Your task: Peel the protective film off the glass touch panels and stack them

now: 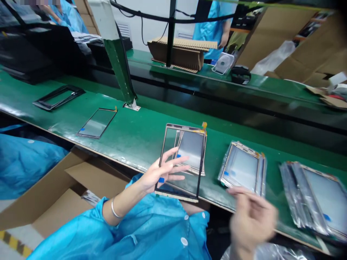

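A clear glass panel with a dark frame [201,173] and an orange tab is tilted over the table's front edge. Beneath it, my left hand [165,171] supports it with spread fingers, seen through the glass. Behind the panel, another screen [191,148] lies on the green table. My right hand [253,216] is blurred, its fingers bent together just in front of a stack of screens [242,168]; whatever is between them cannot be made out.
Plastic-wrapped screens [300,198] lie at the right of the green table [130,133]. One panel [97,123] and black frames [58,97] lie left. A green-white post [118,65] rises behind. An open carton [54,191] stands below the edge. People in blue are beyond.
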A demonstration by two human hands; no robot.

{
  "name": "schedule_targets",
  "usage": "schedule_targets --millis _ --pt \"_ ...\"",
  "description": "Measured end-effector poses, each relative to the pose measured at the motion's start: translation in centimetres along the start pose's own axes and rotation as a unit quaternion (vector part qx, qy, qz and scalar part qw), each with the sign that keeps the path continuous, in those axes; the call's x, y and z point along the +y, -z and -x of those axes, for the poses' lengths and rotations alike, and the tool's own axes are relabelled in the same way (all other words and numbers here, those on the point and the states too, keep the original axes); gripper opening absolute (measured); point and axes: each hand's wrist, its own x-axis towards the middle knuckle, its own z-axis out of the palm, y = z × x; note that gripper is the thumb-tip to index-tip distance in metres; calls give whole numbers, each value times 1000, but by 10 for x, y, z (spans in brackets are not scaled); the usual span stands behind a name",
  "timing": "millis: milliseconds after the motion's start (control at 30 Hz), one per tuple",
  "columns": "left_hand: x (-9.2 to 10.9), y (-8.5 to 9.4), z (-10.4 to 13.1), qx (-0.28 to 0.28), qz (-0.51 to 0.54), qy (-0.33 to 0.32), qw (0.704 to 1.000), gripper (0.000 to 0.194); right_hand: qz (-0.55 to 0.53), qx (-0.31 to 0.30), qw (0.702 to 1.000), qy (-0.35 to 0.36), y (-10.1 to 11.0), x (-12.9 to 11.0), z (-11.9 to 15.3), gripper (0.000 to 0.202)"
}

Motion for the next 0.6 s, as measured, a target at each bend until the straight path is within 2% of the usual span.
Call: schedule_targets --millis 100,167,433,533,600 --pt "5 -9 -1 20 -14 -39 999 47 -33 -106 989 -95 -16 7 56 15" --pt "7 -15 -1 24 -26 -56 998 45 -59 -136 981 -122 -23 4 70 12" --pt "4 -26 14 20 -64 -103 992 42 -40 -182 980 -66 -32 -2 59 9" --pt "-1 -32 15 54 -89 -118 988 44 -17 -212 977 -27 -27 -8 64 12" --pt "3 -30 10 104 -115 -156 976 46 -25 -277 961 1 -10 -13 69 15"
